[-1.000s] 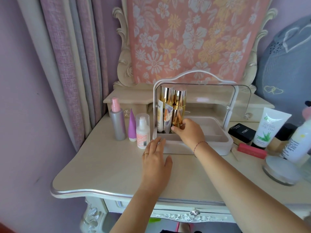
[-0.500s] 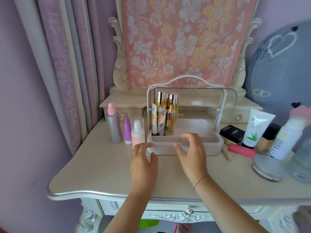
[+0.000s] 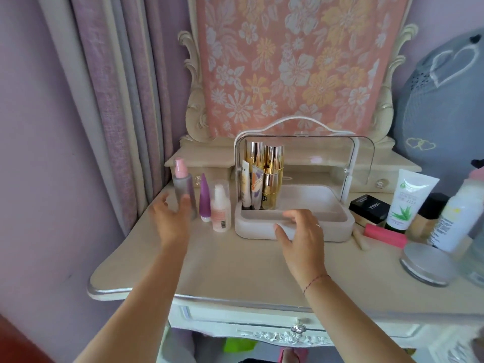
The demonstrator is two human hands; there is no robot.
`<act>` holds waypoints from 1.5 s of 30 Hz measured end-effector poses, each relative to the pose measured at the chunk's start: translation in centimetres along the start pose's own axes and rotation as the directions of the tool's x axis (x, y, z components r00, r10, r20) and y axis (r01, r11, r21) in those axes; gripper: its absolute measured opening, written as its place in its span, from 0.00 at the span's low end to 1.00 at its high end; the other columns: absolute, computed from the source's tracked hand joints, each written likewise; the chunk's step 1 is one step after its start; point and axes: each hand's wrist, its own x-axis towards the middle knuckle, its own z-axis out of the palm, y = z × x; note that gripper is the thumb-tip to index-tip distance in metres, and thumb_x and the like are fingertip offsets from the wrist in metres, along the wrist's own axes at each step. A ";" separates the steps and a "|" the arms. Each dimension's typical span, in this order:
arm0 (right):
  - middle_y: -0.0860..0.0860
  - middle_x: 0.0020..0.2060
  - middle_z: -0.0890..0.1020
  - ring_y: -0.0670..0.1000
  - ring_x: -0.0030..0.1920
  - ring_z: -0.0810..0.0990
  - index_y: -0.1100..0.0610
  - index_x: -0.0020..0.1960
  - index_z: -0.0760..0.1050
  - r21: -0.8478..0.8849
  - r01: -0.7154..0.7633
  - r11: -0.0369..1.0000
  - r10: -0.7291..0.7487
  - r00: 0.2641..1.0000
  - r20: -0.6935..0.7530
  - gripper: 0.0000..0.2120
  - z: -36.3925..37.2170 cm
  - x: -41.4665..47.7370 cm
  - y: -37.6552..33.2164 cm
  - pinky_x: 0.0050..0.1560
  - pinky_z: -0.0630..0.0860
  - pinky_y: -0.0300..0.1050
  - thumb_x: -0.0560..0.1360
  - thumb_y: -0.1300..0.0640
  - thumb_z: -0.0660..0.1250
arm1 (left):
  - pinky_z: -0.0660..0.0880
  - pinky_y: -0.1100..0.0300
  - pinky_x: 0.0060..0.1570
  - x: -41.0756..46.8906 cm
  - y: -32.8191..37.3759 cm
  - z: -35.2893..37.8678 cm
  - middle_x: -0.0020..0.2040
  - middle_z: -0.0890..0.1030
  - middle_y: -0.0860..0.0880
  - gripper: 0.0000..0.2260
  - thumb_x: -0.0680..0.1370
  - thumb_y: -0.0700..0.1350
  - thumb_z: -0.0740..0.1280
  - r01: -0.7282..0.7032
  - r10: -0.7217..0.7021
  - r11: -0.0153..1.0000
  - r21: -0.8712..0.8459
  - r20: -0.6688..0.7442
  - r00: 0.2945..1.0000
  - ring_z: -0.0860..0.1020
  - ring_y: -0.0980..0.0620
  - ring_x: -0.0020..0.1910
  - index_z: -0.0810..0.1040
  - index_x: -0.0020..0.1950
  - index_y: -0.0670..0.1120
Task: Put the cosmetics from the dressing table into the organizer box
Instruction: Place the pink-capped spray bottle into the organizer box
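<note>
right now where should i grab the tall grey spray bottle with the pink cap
Grip the tall grey spray bottle round its straight body, below the narrow pink cap, with the left hand from the front-left: it stands upright, and the purple cone-shaped tube crowds its right side.

Left hand (image 3: 171, 222): fingers spread, nearly straight, holding nothing.
Right hand (image 3: 302, 238): palm down, fingers loosely curved, thumb out left, empty; ring (image 3: 317, 226) on one finger.
Left arm (image 3: 136, 305): bare, stretched forward.
Right arm (image 3: 353, 318): bare, stretched forward; red thread (image 3: 315, 280) round wrist.
</note>
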 end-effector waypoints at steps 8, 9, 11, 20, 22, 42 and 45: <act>0.51 0.45 0.80 0.55 0.47 0.79 0.57 0.50 0.77 -0.001 -0.011 1.000 0.011 1.000 0.001 0.12 0.4 0.2 0.2 0.50 0.71 0.51 0.68 0.60 0.74 | 0.72 0.61 0.52 2.9 -2.8 -0.1 0.56 0.79 0.49 0.21 0.74 0.45 0.70 -0.037 0.019 0.998 0.049 0.327 0.945 0.77 0.52 0.54 0.71 0.65 0.46; 0.50 0.45 0.80 0.55 0.47 0.79 0.57 0.50 0.77 -0.001 -0.017 1.000 0.017 1.000 0.002 0.12 0.5 0.2 0.2 0.50 0.70 0.50 0.68 0.60 0.74 | 0.72 0.63 0.48 3.0 -2.8 -0.1 0.54 0.80 0.49 0.19 0.73 0.44 0.70 -0.046 0.025 0.998 0.053 0.333 0.943 0.78 0.53 0.51 0.73 0.63 0.46; 0.50 0.45 0.80 0.54 0.47 0.79 0.57 0.50 0.76 -0.005 -0.022 1.000 0.022 1.000 0.004 0.12 0.5 0.1 0.2 0.50 0.68 0.48 0.68 0.60 0.74 | 0.72 0.64 0.43 3.0 -2.7 0.0 0.51 0.81 0.48 0.16 0.73 0.43 0.71 -0.042 0.022 0.998 0.052 0.328 0.944 0.79 0.52 0.48 0.75 0.59 0.45; 0.49 0.47 0.79 0.52 0.49 0.78 0.56 0.51 0.76 0.051 -0.053 0.997 0.051 0.998 0.040 0.12 0.2 0.2 -0.4 0.52 0.66 0.45 0.69 0.57 0.74 | 0.71 0.59 0.39 -4.1 1.8 -3.1 0.44 0.80 0.51 0.11 0.73 0.45 0.70 -0.263 0.261 0.963 0.059 0.043 0.964 0.78 0.52 0.42 0.75 0.53 0.47; 0.46 0.49 0.78 0.48 0.52 0.77 0.54 0.53 0.75 0.150 -0.049 0.988 0.036 0.995 0.092 0.13 0.0 0.2 -0.9 0.54 0.69 0.41 0.71 0.51 0.71 | 0.71 0.63 0.38 -7.4 2.8 -2.6 0.43 0.81 0.52 0.12 0.71 0.47 0.72 -0.344 0.333 0.937 0.060 0.139 0.933 0.78 0.54 0.41 0.75 0.51 0.46; 0.50 0.56 0.81 0.50 0.55 0.80 0.53 0.61 0.72 0.236 -0.292 0.927 0.200 0.917 0.346 0.23 -4.0 8.9 2.1 0.57 0.77 0.52 0.69 0.54 0.73 | 0.66 0.50 0.63 -11.6 1.2 7.8 0.55 0.81 0.48 0.17 0.69 0.44 0.74 -0.740 0.519 0.639 0.212 0.591 0.618 0.76 0.47 0.58 0.78 0.57 0.45; 0.52 0.56 0.81 0.52 0.54 0.79 0.55 0.62 0.71 0.149 -0.326 0.934 0.249 0.889 0.383 0.22 -2.2 10.0 3.1 0.53 0.77 0.50 0.70 0.54 0.72 | 0.61 0.53 0.64 -11.4 0.3 7.8 0.53 0.82 0.49 0.15 0.69 0.42 0.72 -0.746 0.500 0.622 0.237 0.614 0.611 0.78 0.47 0.56 0.79 0.55 0.46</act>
